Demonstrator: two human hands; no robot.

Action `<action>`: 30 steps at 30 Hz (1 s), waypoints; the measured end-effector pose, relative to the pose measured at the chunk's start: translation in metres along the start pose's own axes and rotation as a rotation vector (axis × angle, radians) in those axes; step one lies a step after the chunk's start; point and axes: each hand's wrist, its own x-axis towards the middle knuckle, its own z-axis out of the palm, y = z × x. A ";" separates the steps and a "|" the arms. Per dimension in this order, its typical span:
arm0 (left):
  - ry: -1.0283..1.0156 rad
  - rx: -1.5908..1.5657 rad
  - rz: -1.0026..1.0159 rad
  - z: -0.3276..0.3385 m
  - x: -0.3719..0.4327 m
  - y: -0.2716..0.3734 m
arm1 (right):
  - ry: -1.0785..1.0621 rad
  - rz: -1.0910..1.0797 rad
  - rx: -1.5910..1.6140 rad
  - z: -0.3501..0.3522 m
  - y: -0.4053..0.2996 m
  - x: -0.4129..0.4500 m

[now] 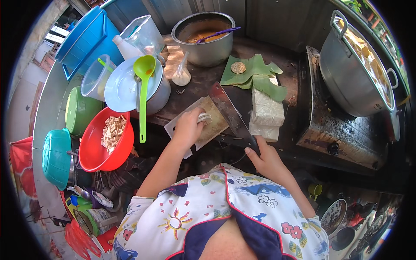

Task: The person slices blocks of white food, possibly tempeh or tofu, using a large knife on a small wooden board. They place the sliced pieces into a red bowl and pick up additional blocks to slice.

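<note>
My left hand [189, 126] grips a small stack of round white slices [204, 118], apparently tempeh, on the cutting board [217, 109]. The fingers partly hide the stack. In my right hand [265, 154] is the dark handle of a cleaver [231, 112]. Its broad, stained blade slants up and left over the board's right side, apart from the slices. Right of the blade lie plastic-wrapped white blocks [267, 112]. Behind them, a round tempeh piece [238, 67] rests on a banana leaf [253, 70]. A red bowl [94, 149] at the left holds many small cut pieces [113, 131].
A pot of orange liquid [208, 53] with a purple utensil stands at the back. A large full pot [354, 71] sits on the gas stove [341, 133] at right. A green ladle [143, 97] lies across a light-blue plate [118, 86]. Near it is a knotted plastic bag [182, 74].
</note>
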 end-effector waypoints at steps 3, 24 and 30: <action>0.068 -0.019 0.043 0.015 -0.009 0.000 | 0.038 -0.041 -0.118 0.017 0.013 0.008; 0.028 -0.038 0.069 0.010 -0.015 -0.016 | 0.050 -0.061 -0.331 0.046 0.011 0.013; -0.020 -0.801 -0.330 0.020 -0.005 -0.037 | 0.178 -0.049 -0.251 0.033 0.011 0.015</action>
